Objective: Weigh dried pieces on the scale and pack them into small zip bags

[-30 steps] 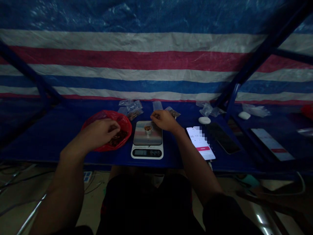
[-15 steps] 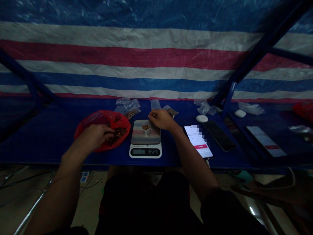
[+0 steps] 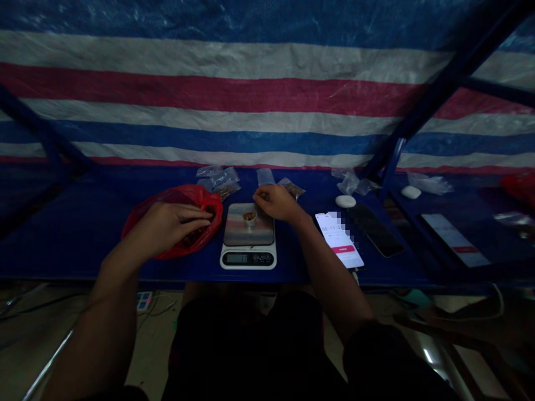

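A red plastic bag (image 3: 137,214) stands open on the left, with small brown pieces (image 3: 190,239) inside. My left hand (image 3: 167,225) reaches over it, its fingers and thumb stretched out and slightly apart at the bag's right inner side. A white kitchen scale (image 3: 249,234) stands right of the bag, its display lit but too blurred to read. On its plate sits a small white cup (image 3: 249,219) filled with brown bits. At the plate's far right corner my right hand (image 3: 273,201) is closed, fingers curled together; whatever they hold is hidden.
Clear bags (image 3: 221,181), some with brown pieces, lie behind the scale. To the right are a lit phone (image 3: 340,242) showing a timer, a dark phone (image 3: 376,231) and a white case (image 3: 345,201). Blue metal bars (image 3: 393,161) and a striped tarp (image 3: 234,94) stand around the table.
My left hand has moved right across the red bag, and its fingers have spread from a tighter curl. The bag's rim has shifted slightly. My right hand stays in place.
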A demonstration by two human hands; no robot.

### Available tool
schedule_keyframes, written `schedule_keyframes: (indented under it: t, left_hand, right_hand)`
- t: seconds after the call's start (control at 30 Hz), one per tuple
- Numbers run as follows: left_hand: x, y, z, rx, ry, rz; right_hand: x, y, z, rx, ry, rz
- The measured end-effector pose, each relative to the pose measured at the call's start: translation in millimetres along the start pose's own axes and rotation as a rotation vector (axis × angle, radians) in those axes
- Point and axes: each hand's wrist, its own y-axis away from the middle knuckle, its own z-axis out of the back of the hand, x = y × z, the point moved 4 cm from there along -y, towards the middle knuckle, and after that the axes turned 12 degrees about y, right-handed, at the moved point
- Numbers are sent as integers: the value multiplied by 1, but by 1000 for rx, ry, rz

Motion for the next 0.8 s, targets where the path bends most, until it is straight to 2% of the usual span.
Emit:
schedule_keyframes:
  t: [0.1, 0.17, 0.33, 0.6, 0.8]
  left_hand:
    - [-14, -5, -6, -16, 67, -73]
    - [-21, -10, -11, -75, 153, -109]
    - [-39, -28, -34, -143, 357, -194]
    - [-44, -48, -73, -26, 378, -315]
    - [-41, -54, -79, -16, 330, -362]
  right_hand:
    - [0, 0, 0, -5, 2, -5]
    - [-1, 0, -1, 0, 0, -9]
    - [-5, 0, -3, 5, -14, -11]
    - [-4, -1, -3, 7, -13, -5]
    - [-3, 0, 0, 8, -37, -12]
